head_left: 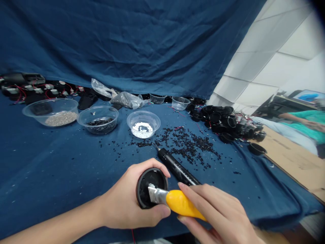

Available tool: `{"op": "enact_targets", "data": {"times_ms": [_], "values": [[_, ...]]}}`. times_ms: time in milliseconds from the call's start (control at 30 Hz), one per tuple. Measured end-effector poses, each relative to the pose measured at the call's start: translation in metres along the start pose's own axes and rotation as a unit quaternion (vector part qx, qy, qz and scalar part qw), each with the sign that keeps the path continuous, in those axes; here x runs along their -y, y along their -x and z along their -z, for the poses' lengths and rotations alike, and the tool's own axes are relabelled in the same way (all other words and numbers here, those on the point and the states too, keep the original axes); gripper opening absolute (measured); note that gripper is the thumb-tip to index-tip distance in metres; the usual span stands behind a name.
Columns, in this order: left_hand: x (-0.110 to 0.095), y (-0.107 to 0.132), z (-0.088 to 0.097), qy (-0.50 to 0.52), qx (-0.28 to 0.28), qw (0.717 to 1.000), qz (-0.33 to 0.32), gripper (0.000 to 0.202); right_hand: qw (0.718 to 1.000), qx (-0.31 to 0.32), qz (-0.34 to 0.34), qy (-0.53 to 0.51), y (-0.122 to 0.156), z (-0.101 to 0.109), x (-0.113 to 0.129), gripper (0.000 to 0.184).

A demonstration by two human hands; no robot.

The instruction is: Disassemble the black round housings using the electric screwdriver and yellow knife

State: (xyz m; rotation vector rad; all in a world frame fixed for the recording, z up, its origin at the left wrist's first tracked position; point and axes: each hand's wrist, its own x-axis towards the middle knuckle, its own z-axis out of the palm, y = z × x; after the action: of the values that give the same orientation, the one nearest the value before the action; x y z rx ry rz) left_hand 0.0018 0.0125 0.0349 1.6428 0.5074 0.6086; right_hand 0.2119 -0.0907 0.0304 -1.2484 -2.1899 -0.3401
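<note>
A dark blue cloth (127, 44) hangs across the back, and a matching blue cloth (50, 162) covers the table. Off to the right, beyond a flat sheet of brown cardboard (291, 156), a co-worker's green sleeve (308, 123) shows. A heap of round black plastic parts (215, 118) sits at the table's right side, near the cardboard.

The person's left hand (127, 200) and right hand (223, 213) are at the front, close together. Three round clear plastic bowls stand in a row to the left and centre: the widest, a clear bowl of greyish-beige bits (31, 113), then a clear bowl of thin black pieces (114, 117), then a clear bowl of small white pieces (155, 123).

A long black cylindrical driver with a thin metal tip (177, 167) lies aslant just beyond the hands, its near end partly hidden by the right one. The right hand is closed on a tool with a rounded yellow handle and a flat silver metal end (181, 203). The left hand is curled firmly around a round black plastic cup (143, 191) — its opening turned up toward the camera — and the tool's metal end reaches inside, at a small whitish bit (151, 185). I cannot tell whether metal and bit touch.

Smallest are the tiny black grains (203, 144), scattered over the cloth past the driver — thickest toward the right.
</note>
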Motion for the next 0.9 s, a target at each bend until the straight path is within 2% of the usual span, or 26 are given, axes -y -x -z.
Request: {"op": "enact_targets", "data": {"times_ms": [200, 400, 667, 900], "values": [[-0.002, 0.001, -0.002, -0.017, -0.019, 0.999, 0.019, 0.035, 1.0, -0.017, 0.004, 0.002, 0.002, -0.002, 0.0, 0.029], [-0.001, 0.001, -0.003, -0.047, -0.045, 0.998, 0.007, 0.033, 1.0, -0.023, -0.015, -0.006, 0.006, -0.01, 0.004, 0.03], [0.006, 0.0, 0.0, -0.064, -0.039, 0.997, -0.036, 0.035, 0.998, -0.046, -0.007, -0.05, 0.009, -0.018, 0.003, 0.035], [0.008, -0.002, 0.002, -0.083, -0.035, 0.995, -0.044, 0.035, 0.998, -0.032, -0.017, -0.056, 0.011, -0.017, 0.002, 0.035]]}}
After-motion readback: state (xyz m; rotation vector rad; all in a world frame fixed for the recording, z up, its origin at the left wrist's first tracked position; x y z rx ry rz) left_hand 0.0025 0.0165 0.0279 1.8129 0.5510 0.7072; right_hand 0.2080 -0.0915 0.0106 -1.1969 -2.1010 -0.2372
